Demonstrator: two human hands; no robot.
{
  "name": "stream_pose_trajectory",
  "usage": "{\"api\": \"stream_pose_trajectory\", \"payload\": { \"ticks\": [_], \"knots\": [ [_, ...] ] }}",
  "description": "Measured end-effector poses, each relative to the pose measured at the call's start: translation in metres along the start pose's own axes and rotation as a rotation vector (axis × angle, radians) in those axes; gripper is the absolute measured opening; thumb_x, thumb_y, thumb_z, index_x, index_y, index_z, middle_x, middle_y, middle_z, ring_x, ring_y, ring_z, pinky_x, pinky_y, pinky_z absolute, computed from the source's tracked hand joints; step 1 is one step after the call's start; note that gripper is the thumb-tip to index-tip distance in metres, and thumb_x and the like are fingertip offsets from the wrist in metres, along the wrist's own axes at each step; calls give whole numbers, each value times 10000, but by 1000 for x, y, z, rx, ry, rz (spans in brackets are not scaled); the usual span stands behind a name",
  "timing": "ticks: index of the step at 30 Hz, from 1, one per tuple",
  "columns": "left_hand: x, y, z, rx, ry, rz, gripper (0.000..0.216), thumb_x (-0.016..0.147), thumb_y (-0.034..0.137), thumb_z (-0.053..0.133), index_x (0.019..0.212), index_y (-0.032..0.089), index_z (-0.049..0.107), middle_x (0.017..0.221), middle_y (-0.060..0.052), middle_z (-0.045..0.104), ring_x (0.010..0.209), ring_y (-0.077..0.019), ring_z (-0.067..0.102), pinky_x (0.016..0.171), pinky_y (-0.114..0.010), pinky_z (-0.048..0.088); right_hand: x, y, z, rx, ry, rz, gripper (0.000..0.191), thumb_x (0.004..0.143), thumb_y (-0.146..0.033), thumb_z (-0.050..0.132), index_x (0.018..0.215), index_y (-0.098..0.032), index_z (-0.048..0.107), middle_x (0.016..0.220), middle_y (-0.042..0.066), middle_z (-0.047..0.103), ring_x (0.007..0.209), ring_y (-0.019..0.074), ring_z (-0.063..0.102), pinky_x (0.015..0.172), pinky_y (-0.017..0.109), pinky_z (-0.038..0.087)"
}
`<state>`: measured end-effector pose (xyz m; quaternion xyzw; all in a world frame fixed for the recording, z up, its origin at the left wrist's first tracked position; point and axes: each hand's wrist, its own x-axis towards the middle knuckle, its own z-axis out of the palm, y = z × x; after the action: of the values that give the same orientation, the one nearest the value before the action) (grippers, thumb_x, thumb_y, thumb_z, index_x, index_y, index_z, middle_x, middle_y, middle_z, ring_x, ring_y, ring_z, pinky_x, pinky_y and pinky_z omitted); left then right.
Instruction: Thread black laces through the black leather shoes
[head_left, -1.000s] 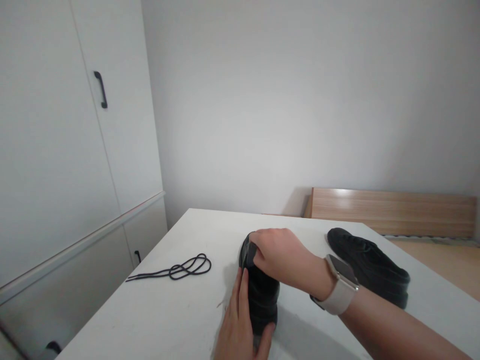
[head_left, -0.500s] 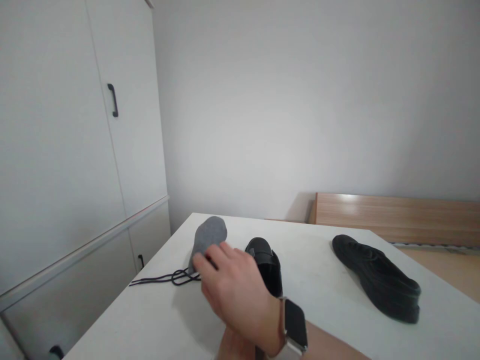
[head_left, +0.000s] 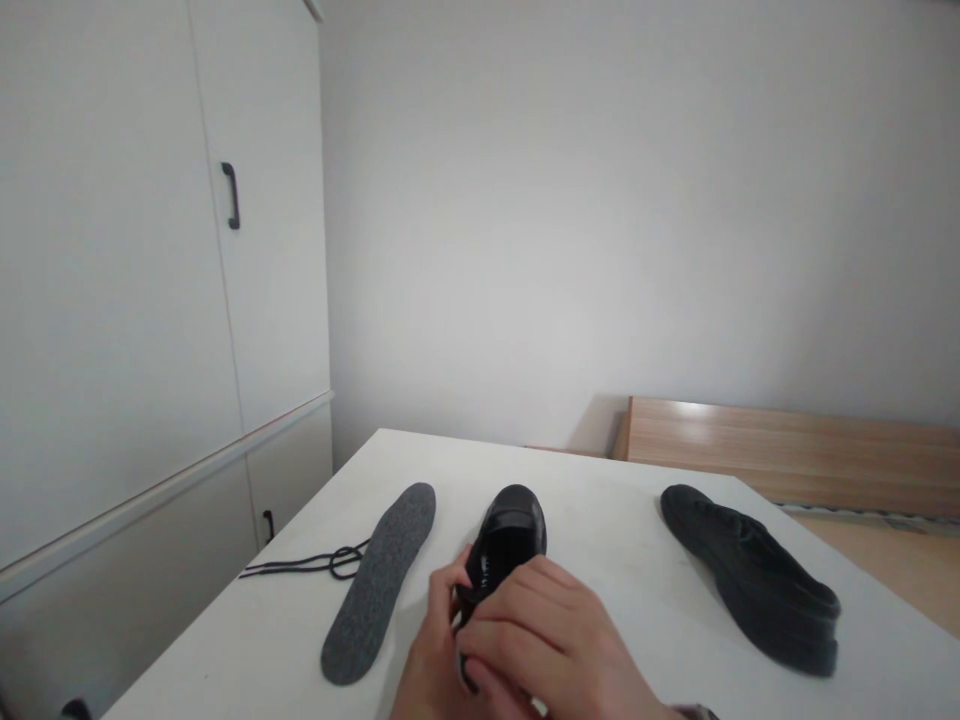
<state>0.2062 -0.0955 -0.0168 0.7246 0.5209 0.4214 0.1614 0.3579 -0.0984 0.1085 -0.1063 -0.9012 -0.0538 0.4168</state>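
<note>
On the white table (head_left: 247, 640), far left, a black lace (head_left: 330, 563) lies loosely looped, its near loop right at the edge of a grey insole (head_left: 379, 585), which lies flat with its toe end pointing away. Centre: near shoe (head_left: 510, 530), black, standing on its sole, toe away from the person, just beside the insole; left hand (head_left: 427, 670) grips its heel end, fingers curled against the collar, and right hand (head_left: 544, 640) closes over the same end from the other side, fingers bent round the rim. Right: second shoe (head_left: 750, 575), black, resting on the table well apart from both hands, with a wooden board (head_left: 787, 440) behind it along the wall
</note>
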Motion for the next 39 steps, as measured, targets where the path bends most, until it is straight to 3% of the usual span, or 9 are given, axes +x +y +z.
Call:
{"api": "stream_pose_trajectory", "payload": {
  "ticks": [6,12,17,22,26,31,33,36,39],
  "knots": [
    [42,5,-63,-398,253,-46,568,777,335,759,1163,292,344,1507,-140,412,1269,-293,561,1060,-498,469,-36,19,-47,28,44,295,196,931,-56,508,1001,-209,609,820,23,659,748,146,616,681,256,482],
    [131,-85,-118,-381,376,-16,654,643,360,821,1078,271,340,1452,-125,437,1210,-299,576,1040,-536,467,-66,58,-37,46,-4,483,164,993,-175,475,895,-205,604,781,12,619,705,141,574,647,262,435],
    [151,-152,-129,-372,397,-56,697,563,400,838,1040,246,354,1407,-170,463,1269,-389,521,1081,-635,386,-71,88,-17,50,0,590,240,1001,-263,463,817,-196,601,728,7,602,672,141,556,634,261,423],
    [144,-179,-128,-357,381,-93,687,556,401,842,1042,243,383,1361,-186,520,1240,-412,554,1088,-628,388,-71,109,4,20,-49,531,239,993,-252,460,816,-193,609,731,15,620,668,140,580,621,254,434],
    [135,-182,-129,-305,307,-88,561,701,357,778,1094,255,391,1408,-164,504,1280,-356,540,1095,-583,400,-79,117,4,-30,-43,402,257,1004,-202,401,853,-183,608,729,37,627,663,156,603,601,268,473],
    [130,-173,-127,-42,294,-62,504,803,343,652,1195,237,352,1393,-179,495,1276,-348,535,1066,-600,416,-109,144,-43,-366,-34,477,214,981,-286,478,925,-214,672,875,73,712,812,233,680,744,379,548],
    [128,-161,-124,58,372,-57,582,801,355,661,1274,209,355,1438,-192,434,1379,-381,402,1139,-641,282,-131,160,-69,-579,-60,636,279,954,-408,478,989,-222,684,988,107,722,933,307,680,839,489,529],
    [124,-128,-119,321,464,119,579,875,369,606,1367,184,364,1543,-194,302,1459,-376,247,1189,-614,187,-171,180,-101,-876,-158,979,428,900,-553,433,1058,-238,676,1101,152,694,922,411,669,743,588,519],
    [117,-97,-109,407,226,334,391,950,323,533,1325,241,460,1520,-116,399,1456,-304,294,1195,-542,256,-204,189,-116,-930,-307,1111,473,869,-589,464,1098,-225,660,1063,183,698,920,432,671,703,572,510]
  ]
}}
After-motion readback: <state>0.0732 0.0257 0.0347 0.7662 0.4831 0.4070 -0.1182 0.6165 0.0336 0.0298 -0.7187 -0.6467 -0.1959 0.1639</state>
